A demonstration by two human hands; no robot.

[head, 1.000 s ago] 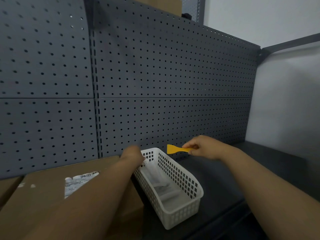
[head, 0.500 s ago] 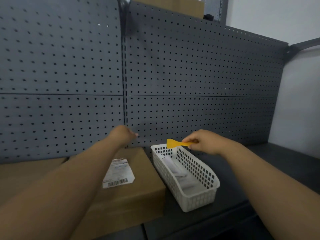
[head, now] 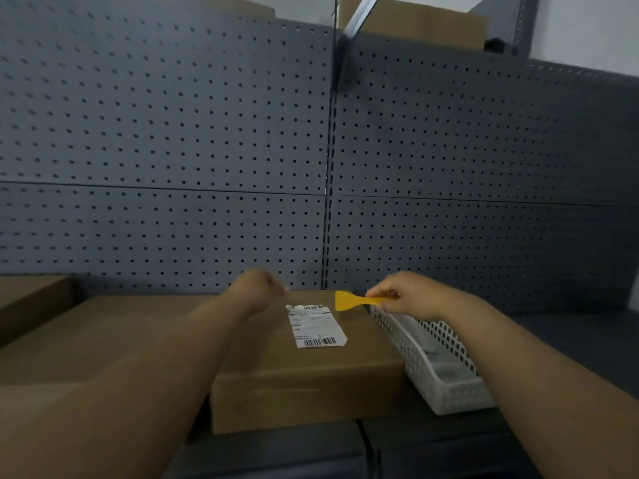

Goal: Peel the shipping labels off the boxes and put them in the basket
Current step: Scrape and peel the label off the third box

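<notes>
A flat cardboard box (head: 304, 375) lies on the dark shelf with a white shipping label (head: 316, 326) stuck to its top. My left hand (head: 256, 292) hovers over the box's far edge, just left of the label, fingers curled with nothing visible in them. My right hand (head: 404, 300) pinches the handle of a yellow plastic scraper (head: 352, 300), whose blade points left above the label's upper right corner. A white perforated basket (head: 446, 385) stands right of the box, partly under my right forearm, with pale peeled labels inside.
A grey pegboard wall (head: 173, 150) rises right behind the box. More cardboard boxes (head: 31, 299) lie at the left. Dark shelf surface (head: 570, 326) extends to the right of the basket. Another box (head: 415, 22) sits on top above the pegboard.
The view has swung left, bringing the labelled box to the centre. My left hand left the basket rim and came over the box's far edge. My right hand with the scraper moved over the box.
</notes>
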